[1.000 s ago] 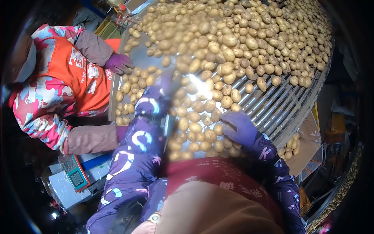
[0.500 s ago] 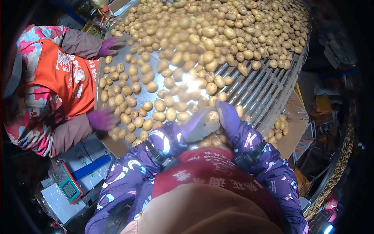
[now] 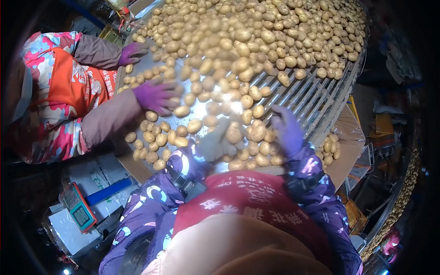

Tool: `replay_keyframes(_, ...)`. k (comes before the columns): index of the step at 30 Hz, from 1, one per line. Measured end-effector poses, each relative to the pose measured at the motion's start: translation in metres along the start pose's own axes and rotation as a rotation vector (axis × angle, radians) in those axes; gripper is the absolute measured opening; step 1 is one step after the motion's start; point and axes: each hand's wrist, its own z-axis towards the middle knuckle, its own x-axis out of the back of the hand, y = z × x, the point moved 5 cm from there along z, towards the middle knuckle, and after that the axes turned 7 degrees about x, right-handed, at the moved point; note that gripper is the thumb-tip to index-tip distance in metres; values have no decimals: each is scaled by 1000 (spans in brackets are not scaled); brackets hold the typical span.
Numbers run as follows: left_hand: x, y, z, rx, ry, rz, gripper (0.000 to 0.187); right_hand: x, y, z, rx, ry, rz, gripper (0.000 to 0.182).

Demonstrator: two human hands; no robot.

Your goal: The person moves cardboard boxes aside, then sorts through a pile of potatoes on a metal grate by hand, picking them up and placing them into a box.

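Many yellow-brown potatoes (image 3: 258, 133) lie on a metal sorting table (image 3: 201, 120). Low at the middle, my left hand (image 3: 214, 143), in a glove with a greyish palm, is curled around a potato (image 3: 234, 132), thumb and fingers on either side of it. My right hand (image 3: 288, 129), in a purple glove, hovers over the right part of the loose potatoes, by the slatted section (image 3: 316, 103). Its fingers are apart and nothing is in them. A small group of potatoes lies between my hands and my dark red apron (image 3: 247, 188).
At left a co-worker in an orange apron (image 3: 68, 87) reaches over the table with purple gloves (image 3: 158, 97). A large potato heap (image 3: 275, 32) covers the far side. Lower left are a scale (image 3: 79, 208) and white boxes (image 3: 73, 231). Cardboard (image 3: 343, 137) borders the right.
My hands have moved apart, the right one rightward, the left one slightly leftward with a potato. The co-worker's nearer hand has moved up and inward across the potatoes.
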Motion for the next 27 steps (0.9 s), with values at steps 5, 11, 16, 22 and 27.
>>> replay_keyframes(5, -28, -4, 13, -174, -216, 57, 41, -69, -39, 3, 42, -338, 305, 24)
replay_keyframes(11, -48, 20, -15, -468, -41, 526, 63, -57, -41, 21, 318, -343, 233, 20)
replay_keyframes(16, -3, 31, -15, -178, 201, 313, 53, 6, 26, 29, 204, -64, 30, 29)
replay_keyframes(22, 46, 35, -28, -708, 575, 1468, 45, 46, 76, -20, -189, -186, -303, 53)
replay_keyframes(27, 37, 10, -25, -668, 489, 1869, 59, -34, -10, -34, 76, -339, 39, 60)
